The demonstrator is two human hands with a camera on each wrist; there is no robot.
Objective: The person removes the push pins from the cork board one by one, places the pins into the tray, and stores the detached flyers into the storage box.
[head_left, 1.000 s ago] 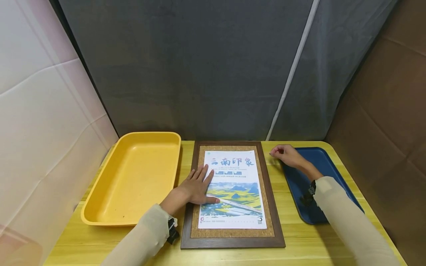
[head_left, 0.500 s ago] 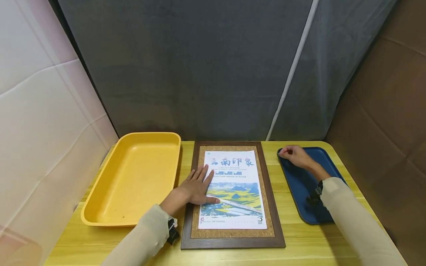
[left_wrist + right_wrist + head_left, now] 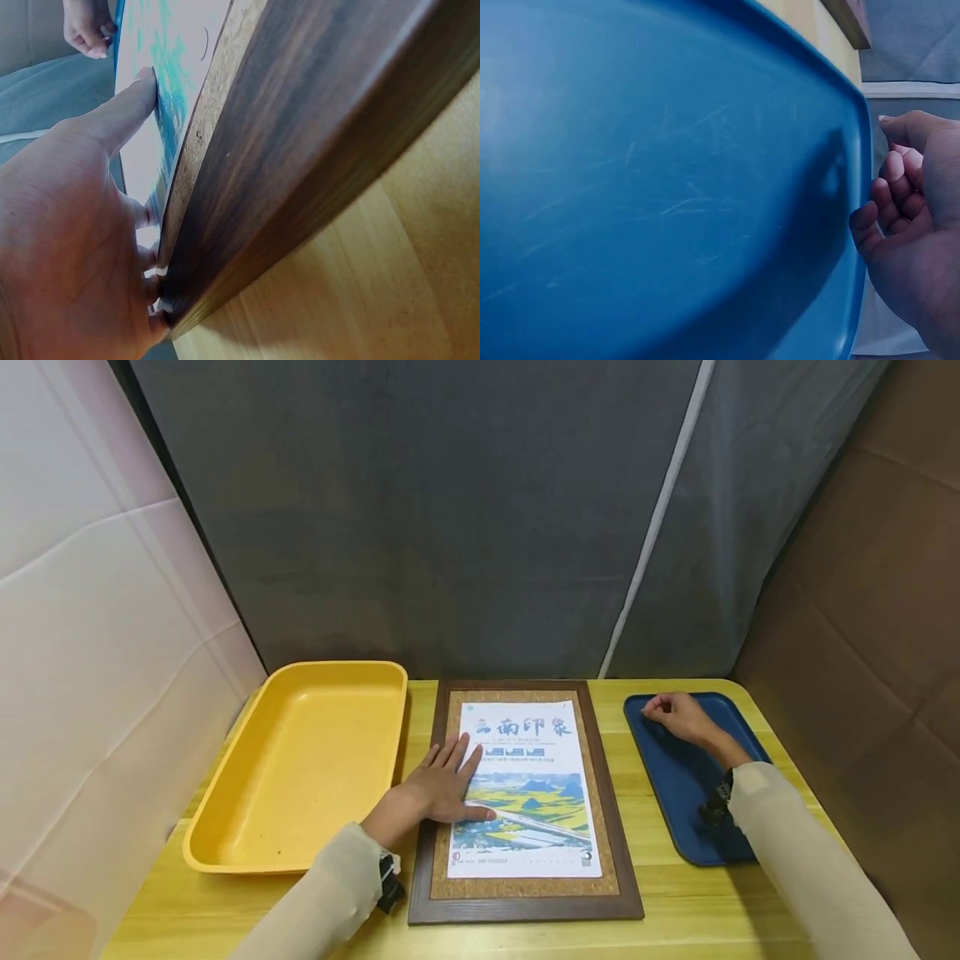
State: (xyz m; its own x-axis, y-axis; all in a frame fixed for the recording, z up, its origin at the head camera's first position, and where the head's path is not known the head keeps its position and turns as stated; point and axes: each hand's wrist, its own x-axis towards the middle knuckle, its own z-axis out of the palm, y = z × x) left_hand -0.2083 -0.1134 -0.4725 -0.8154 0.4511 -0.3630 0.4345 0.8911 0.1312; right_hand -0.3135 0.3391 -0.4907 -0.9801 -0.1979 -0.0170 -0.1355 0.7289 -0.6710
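Observation:
My left hand (image 3: pixel 444 783) lies flat with spread fingers on a printed poster (image 3: pixel 528 827), at its left side. The poster rests on a cork board (image 3: pixel 525 887) with a dark brown wooden frame (image 3: pixel 525 910). In the left wrist view the thumb of the left hand (image 3: pixel 67 195) reaches over the sheet, with the other fingertips at the frame's edge. Over the far left part of a blue tray (image 3: pixel 693 827) is my right hand (image 3: pixel 682 717), fingers curled. Thumb and index of the right hand (image 3: pixel 922 195) pinch a tiny pale thing, too small to make out.
A large yellow tray (image 3: pixel 300 760) stands left of the board. All sits on a light wooden table (image 3: pixel 641 893). A dark grey cloth (image 3: pixel 435 527) hangs behind, a white one (image 3: pixel 112 610) at left and a brown one (image 3: pixel 862 652) at right.
The right hand has moved right, from the table between board and blue tray to over the tray, its fingertips still together. My left hand has stayed on the poster.

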